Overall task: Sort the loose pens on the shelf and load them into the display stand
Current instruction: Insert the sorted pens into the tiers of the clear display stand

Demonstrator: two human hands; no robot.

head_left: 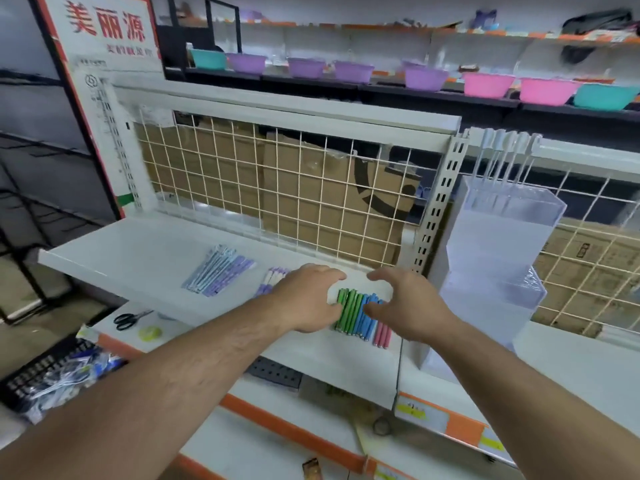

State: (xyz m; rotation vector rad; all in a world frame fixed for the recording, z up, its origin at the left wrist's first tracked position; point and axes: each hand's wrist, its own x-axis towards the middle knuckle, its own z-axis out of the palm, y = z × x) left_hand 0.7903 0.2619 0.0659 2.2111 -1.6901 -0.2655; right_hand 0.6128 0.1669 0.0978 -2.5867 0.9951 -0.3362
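Note:
A row of green pens point(348, 311), blue pens point(367, 320) and pink pens point(381, 334) lies side by side on the white shelf point(138, 258). My left hand point(306, 297) rests on the row's left side, its curved fingers touching the green pens. My right hand point(408, 303) cups the right side, thumb against the blue pens. Two other bundles lie further left: blue and purple pens point(218, 270) and white-purple pens point(272, 280), partly hidden by my left hand. The clear tiered display stand point(495, 258) hangs on the wire grid to the right, with nothing seen inside.
A wire grid point(277, 188) with cardboard behind it backs the shelf. On the lower shelf lie scissors point(130, 318) and a tape roll point(150, 332). A black basket point(52, 375) sits at lower left. Coloured basins point(488, 84) line a far shelf.

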